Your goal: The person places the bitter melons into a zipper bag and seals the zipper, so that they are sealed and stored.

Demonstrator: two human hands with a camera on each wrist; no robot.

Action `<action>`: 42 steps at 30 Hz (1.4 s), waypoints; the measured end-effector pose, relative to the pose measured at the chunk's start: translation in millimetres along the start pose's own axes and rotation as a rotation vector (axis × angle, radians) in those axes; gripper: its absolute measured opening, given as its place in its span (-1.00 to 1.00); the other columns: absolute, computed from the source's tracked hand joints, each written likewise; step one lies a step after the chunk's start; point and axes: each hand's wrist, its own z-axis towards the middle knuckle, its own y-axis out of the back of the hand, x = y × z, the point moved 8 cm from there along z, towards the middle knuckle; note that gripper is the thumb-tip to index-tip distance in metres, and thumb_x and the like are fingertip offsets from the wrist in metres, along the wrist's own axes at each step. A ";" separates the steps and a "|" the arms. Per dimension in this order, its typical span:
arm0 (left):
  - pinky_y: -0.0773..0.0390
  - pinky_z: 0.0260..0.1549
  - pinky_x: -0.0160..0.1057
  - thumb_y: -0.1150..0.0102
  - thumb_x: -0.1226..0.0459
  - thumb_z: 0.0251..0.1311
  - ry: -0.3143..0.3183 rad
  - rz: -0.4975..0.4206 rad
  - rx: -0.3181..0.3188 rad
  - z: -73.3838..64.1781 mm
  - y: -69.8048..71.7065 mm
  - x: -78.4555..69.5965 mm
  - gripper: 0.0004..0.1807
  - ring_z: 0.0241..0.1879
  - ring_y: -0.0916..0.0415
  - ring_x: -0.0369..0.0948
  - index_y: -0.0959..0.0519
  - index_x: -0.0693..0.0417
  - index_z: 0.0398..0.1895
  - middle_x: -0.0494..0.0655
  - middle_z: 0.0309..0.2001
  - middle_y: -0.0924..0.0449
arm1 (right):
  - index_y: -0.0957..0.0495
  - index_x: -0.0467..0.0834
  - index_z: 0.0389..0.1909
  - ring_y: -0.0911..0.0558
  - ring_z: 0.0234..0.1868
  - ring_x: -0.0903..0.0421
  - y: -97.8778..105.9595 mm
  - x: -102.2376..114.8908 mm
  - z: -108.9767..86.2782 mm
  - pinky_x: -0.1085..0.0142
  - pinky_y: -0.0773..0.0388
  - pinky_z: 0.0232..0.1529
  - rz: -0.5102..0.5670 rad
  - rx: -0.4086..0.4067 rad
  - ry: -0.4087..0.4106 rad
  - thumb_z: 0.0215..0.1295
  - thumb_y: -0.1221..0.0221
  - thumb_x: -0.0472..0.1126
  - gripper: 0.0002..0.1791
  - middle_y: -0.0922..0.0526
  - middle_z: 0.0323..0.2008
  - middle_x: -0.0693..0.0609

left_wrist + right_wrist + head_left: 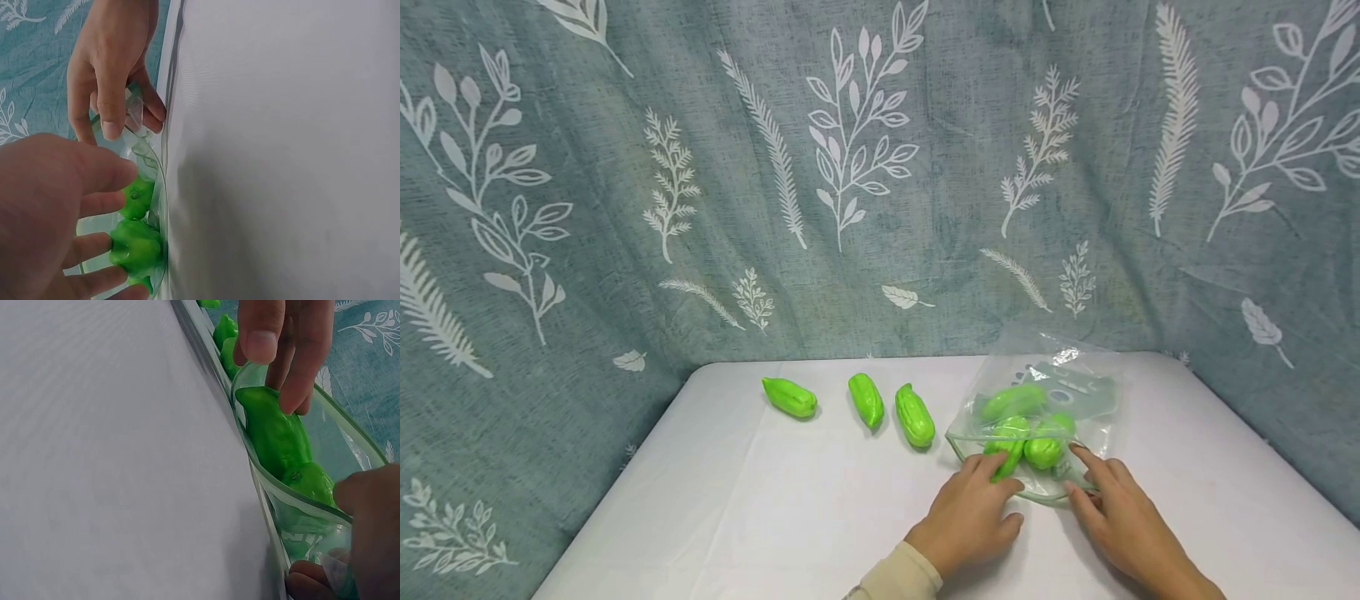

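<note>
A clear zip bag (977,392) with a green-edged mouth lies on its side, its opening facing me. Several glossy, ridged green peppers (1045,450) are inside it. At the mouth's left side, my left hand (973,512) reaches in with loosely spread fingers; its fingertips touch a long green pepper (272,431) just within the opening. My right hand (1123,517) pinches the bag's edge on the right between thumb and fingers, as the left wrist view shows. In the right wrist view the mouth gapes between both hands.
Three more green peppers lie on the white table to the left of the bag: one far left (790,397), one in the middle (867,400) and one nearest the bag (914,415). A patterned blue-green curtain (865,208) hangs behind the table's back edge.
</note>
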 end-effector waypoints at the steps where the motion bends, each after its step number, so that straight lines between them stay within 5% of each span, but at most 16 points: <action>1: -0.54 0.01 -0.26 -0.29 0.03 0.21 0.002 -0.001 0.004 0.6 -0.5 0.3 -0.66 0.23 -0.41 -0.15 -0.69 -0.24 0.06 -0.08 0.29 -0.46 | -0.37 -0.19 0.38 -0.44 -0.38 0.17 0.1 0.0 -0.1 0.10 -0.47 -0.38 0.000 -0.002 0.001 0.36 -0.26 -0.18 -0.41 -0.46 -0.23 -0.04; 12: -0.46 0.14 -0.28 -0.29 0.00 0.20 -0.003 0.022 0.028 6.1 -6.8 -0.7 -0.65 0.26 -0.39 -0.14 -0.69 -0.27 0.06 -0.07 0.31 -0.43 | -0.37 -0.20 0.37 -0.63 -0.32 0.12 -0.8 -0.4 -0.2 0.14 -0.60 -0.34 0.001 0.005 0.001 0.23 -0.33 -0.29 -0.33 -0.48 -0.20 -0.06; 42: -0.44 0.18 -0.27 -0.27 -0.01 0.21 0.005 -0.006 0.089 15.6 -16.6 -0.4 -0.62 0.34 -0.33 -0.10 -0.67 -0.30 0.11 -0.02 0.37 -0.36 | -0.36 -0.21 0.37 -0.65 -0.31 0.10 -1.4 -0.4 0.0 0.19 -0.62 -0.35 0.005 0.009 -0.001 0.20 -0.33 -0.32 -0.31 -0.49 -0.19 -0.07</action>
